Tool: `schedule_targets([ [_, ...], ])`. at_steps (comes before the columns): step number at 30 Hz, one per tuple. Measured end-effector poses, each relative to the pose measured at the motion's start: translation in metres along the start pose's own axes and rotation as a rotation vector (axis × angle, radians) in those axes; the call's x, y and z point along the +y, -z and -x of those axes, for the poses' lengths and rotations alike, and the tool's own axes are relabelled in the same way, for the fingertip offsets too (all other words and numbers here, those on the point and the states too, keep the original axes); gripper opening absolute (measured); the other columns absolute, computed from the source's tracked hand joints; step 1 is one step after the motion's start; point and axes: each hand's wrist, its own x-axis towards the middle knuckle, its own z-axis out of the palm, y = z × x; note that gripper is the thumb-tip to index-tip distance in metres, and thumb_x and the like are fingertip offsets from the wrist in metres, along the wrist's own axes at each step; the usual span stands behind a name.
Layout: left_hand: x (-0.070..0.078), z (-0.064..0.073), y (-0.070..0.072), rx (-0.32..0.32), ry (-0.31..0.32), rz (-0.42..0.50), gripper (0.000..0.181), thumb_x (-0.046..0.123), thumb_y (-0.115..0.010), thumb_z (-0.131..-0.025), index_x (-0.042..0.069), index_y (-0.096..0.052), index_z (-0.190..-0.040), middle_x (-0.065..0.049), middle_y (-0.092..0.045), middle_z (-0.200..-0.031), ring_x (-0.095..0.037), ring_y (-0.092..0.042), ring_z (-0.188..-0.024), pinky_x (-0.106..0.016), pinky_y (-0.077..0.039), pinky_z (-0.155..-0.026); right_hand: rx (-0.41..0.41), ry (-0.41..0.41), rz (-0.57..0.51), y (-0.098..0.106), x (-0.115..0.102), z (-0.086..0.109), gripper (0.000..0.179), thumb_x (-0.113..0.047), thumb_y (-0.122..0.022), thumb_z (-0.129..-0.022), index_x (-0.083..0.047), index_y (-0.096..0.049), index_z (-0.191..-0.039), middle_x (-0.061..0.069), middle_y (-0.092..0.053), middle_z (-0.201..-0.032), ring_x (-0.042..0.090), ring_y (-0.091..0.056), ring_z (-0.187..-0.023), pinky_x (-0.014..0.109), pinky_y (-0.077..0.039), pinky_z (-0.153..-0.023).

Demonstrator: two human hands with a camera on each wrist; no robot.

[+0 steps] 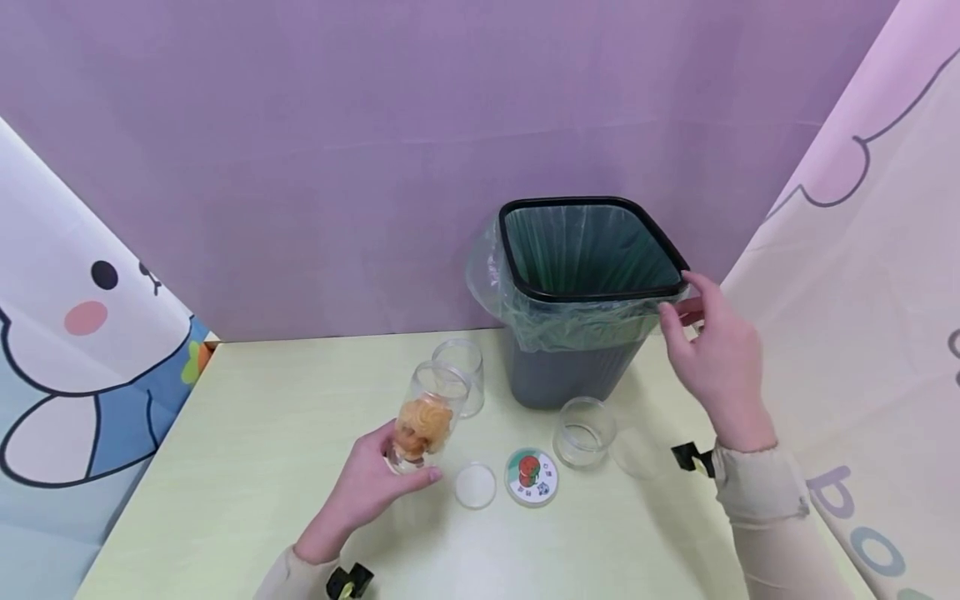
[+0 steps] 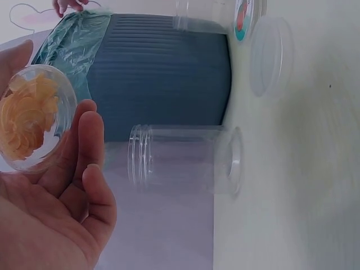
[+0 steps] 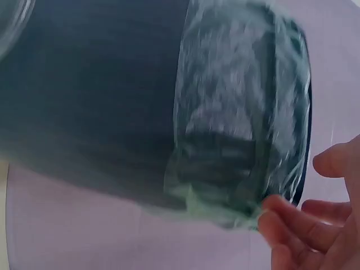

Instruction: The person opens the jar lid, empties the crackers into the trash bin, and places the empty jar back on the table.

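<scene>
In the head view my left hand (image 1: 372, 467) grips a tilted clear plastic jar (image 1: 440, 385) with orange-brown, ruffled pieces (image 1: 426, 423) inside. The left wrist view looks into the round end of that jar (image 2: 66, 107), my fingers curled around it. My right hand (image 1: 716, 358) is at the right front corner of a grey trash can (image 1: 551, 379) with a black rim (image 1: 577, 296) and a translucent green bag (image 1: 577, 327). In the right wrist view its fingertips (image 3: 273, 205) are at the bag's corner, and the thumb stands apart from them. The can looks blurred there.
Behind the held jar stands another clear jar (image 1: 471, 387). A clear open jar (image 1: 585, 433) stands before the can. A translucent lid (image 1: 475, 486) and a round lid with a red fruit label (image 1: 531, 477) lie on the pale table (image 1: 247, 467). A purple cloth (image 1: 300, 183) hangs behind.
</scene>
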Motion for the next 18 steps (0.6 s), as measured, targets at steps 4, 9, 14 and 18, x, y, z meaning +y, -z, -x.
schedule_targets([
  [4, 0.0, -0.001, 0.001, 0.003, 0.006, 0.001, 0.055, 0.03, -0.091, -0.069, 0.009, -0.068, -0.115, -0.001, -0.071, -0.103, -0.019, -0.064, -0.096, -0.049, -0.051, -0.085, -0.104, -0.071, 0.07, 0.006, 0.009, -0.013, 0.049, -0.035, -0.057, -0.1, -0.006, -0.052, -0.139, 0.014, -0.068, -0.09, 0.033, -0.063, -0.076, 0.05, -0.042, -0.062],
  [9, 0.0, -0.001, 0.003, 0.003, 0.011, -0.005, 0.057, 0.031, -0.091, -0.069, 0.01, -0.068, -0.117, -0.001, -0.071, -0.104, -0.019, -0.064, -0.097, -0.049, -0.05, -0.087, -0.301, -0.133, 0.133, 0.011, 0.017, -0.026, 0.06, -0.051, -0.042, -0.103, -0.011, -0.046, -0.148, 0.013, -0.065, -0.09, 0.033, -0.058, -0.075, 0.048, -0.041, -0.06],
  [14, 0.0, 0.0, 0.004, -0.002, 0.024, 0.0, 0.059, 0.031, -0.091, -0.069, 0.009, -0.067, -0.119, -0.001, -0.07, -0.107, -0.019, -0.063, -0.101, -0.052, -0.049, -0.09, -0.478, -0.178, 0.148, 0.017, 0.02, -0.042, 0.07, -0.061, -0.029, -0.102, -0.016, -0.033, -0.156, 0.012, -0.063, -0.089, 0.036, -0.058, -0.076, 0.049, -0.042, -0.063],
  [18, -0.001, 0.0, 0.005, -0.007, 0.025, 0.0, 0.059, 0.03, -0.091, -0.069, 0.009, -0.068, -0.119, -0.002, -0.07, -0.108, -0.02, -0.063, -0.101, -0.052, -0.048, -0.09, -0.611, -0.218, 0.09, 0.018, 0.022, -0.057, 0.074, -0.066, -0.022, -0.1, -0.022, -0.018, -0.161, 0.027, -0.061, -0.125, 0.052, -0.053, -0.112, 0.063, -0.039, -0.09],
])
